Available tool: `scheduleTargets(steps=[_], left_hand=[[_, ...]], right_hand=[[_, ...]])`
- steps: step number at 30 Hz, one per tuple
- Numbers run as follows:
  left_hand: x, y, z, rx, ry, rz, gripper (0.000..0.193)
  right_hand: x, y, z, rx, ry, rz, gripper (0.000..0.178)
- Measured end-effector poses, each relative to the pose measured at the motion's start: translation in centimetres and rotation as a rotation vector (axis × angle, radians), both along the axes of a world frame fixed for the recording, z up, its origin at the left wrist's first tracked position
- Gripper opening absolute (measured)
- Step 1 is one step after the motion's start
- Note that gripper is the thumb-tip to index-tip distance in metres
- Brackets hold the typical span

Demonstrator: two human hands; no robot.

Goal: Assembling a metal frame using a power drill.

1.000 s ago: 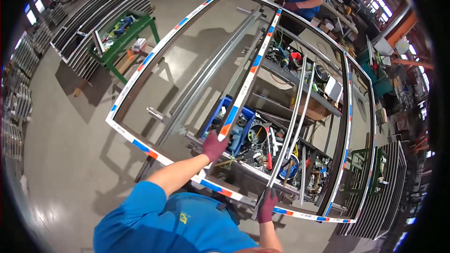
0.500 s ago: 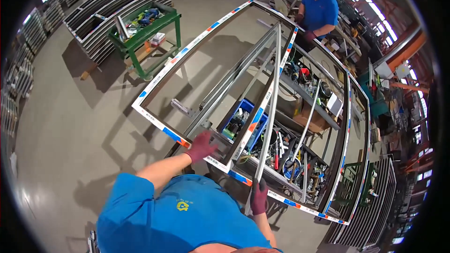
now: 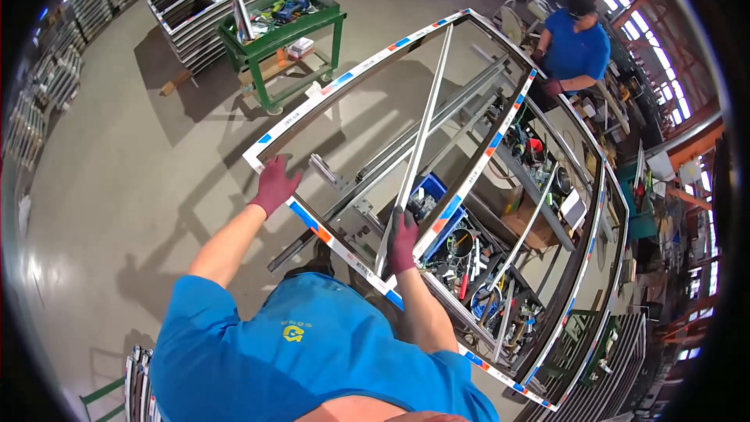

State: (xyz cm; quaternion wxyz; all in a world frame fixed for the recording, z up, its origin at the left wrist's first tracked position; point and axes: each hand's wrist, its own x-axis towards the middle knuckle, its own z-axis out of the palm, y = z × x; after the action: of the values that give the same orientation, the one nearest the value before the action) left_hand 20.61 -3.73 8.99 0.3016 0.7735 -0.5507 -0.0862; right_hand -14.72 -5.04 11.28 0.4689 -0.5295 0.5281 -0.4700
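The left hand [image 3: 276,185], in a maroon glove, is at the left corner of a large rectangular frame [image 3: 316,229], its fingers spread and nothing in its grasp; whether the palm presses on the rim cannot be told. The right hand [image 3: 403,240], gloved alike and just below the middle of the picture, has its fingers closed around a long pale bar [image 3: 425,125]. That bar slants up across the frame's left compartment, its far end near the top corner; whether it touches the rim there is unclear.

The frame fills the centre and right of the picture. White tape with blue and orange-red blocks runs along its edges and its dividing bar, with small dark printing between the blocks, too small to read. A yellow emblem [image 3: 293,333] with tiny characters above it marks the wearer's blue shirt [image 3: 351,359].

Beneath the frame, a blue bin [image 3: 432,182] sits among hardware and tools. At upper right, a co-worker [image 3: 576,51] in blue has gloved hands by the far rim. At upper left, a green cart [image 3: 266,50] full of tools is beside stacked frames [image 3: 183,35].
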Motion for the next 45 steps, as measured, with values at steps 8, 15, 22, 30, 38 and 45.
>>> scheduleTargets(steps=[8,15,22,30,38,45], left_hand=[[7.4,-14.5,-1.2,0.033,-0.236,-0.03,0.07],[11.9,-25.9,-3.3,0.387,0.071,-0.209,0.071],[12.3,-27.0,-4.1,0.311,0.417,-0.262,0.047],[12.5,-26.7,-7.1,0.22,0.349,-0.243,0.046],[13.0,-26.7,-5.6,0.33,0.297,-0.264,0.049],[12.6,-26.8,-6.7,0.247,0.292,-0.268,0.043]], right_hand=[[14.4,-13.7,-4.2,0.1,-0.003,-0.169,0.04],[25.6,-22.7,-8.5,0.144,-0.054,-0.263,0.039],[31.4,-27.9,-11.0,0.186,-0.058,-0.312,0.035],[34.8,-31.4,-14.9,0.126,-0.016,-0.334,0.038],[36.4,-35.3,-13.7,0.048,-0.027,-0.287,0.039],[35.4,-36.3,-13.9,0.047,0.107,-0.28,0.035]])
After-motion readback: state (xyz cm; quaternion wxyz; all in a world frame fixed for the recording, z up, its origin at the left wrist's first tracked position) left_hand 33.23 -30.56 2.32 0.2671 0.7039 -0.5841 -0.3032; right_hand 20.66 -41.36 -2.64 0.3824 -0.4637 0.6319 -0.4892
